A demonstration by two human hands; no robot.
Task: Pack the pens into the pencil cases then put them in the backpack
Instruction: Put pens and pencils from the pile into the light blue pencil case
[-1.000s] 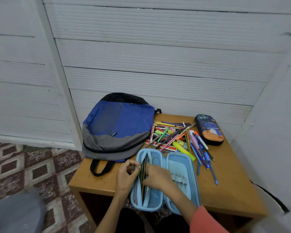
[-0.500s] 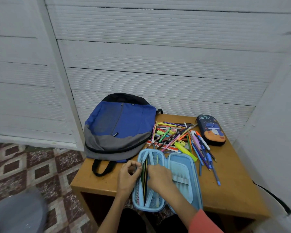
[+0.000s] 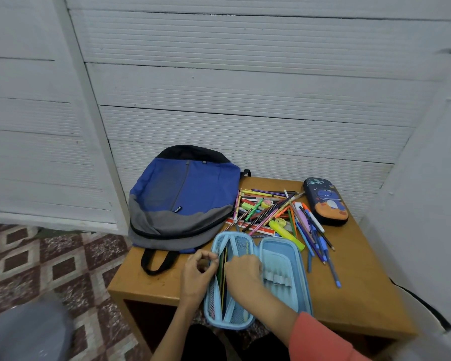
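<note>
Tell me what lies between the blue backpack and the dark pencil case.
The head view shows a heap of loose pens between the backpack and the dark pencil case.

A: What's on my feed from your end?

B: I see a light blue pencil case (image 3: pixel 284 259) lying open and flat at the near edge of the tabletop (image 3: pixel 362 282), its near end hanging over. A few pencils (image 3: pixel 224 295) lie lengthwise in its left, mesh-pocketed half.

A: And the rest?

B: I make out a loose heap of pens (image 3: pixel 268 207) behind it. The heap lies between a blue-and-grey backpack (image 3: pixel 182 194), flat at far left, and a dark cartoon-printed pencil case (image 3: pixel 326 201), closed, at far right. A yellow highlighter (image 3: pixel 287 234) lies just beside the open case's far corner.
</note>
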